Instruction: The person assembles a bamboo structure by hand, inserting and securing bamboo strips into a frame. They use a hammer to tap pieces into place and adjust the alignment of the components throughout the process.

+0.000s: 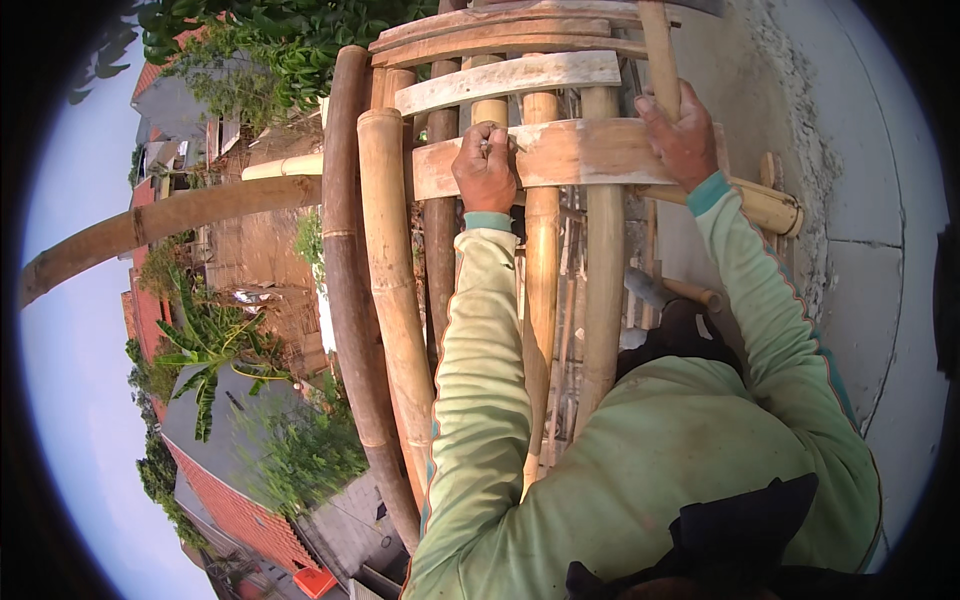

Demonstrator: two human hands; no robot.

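Note:
My left hand (486, 172) is closed, its fingers pinched together over the left part of a flat wooden board (560, 153). Something small and thin may be between the fingertips, too small to make out. The board lies crosswise over several bamboo poles. Wrapped round a pale wooden handle (659, 50), my right hand (685, 140) is at the board's right end. That handle points away from me, and its far end is cut off by the top of the view.
Beyond the board lie another whitish plank (510, 80) and several stacked slats (500, 40). Long bamboo poles (390, 270) run toward me on the left. A grey concrete wall (850, 300) stands on the right. Rooftops (235, 500) and trees are far below on the left.

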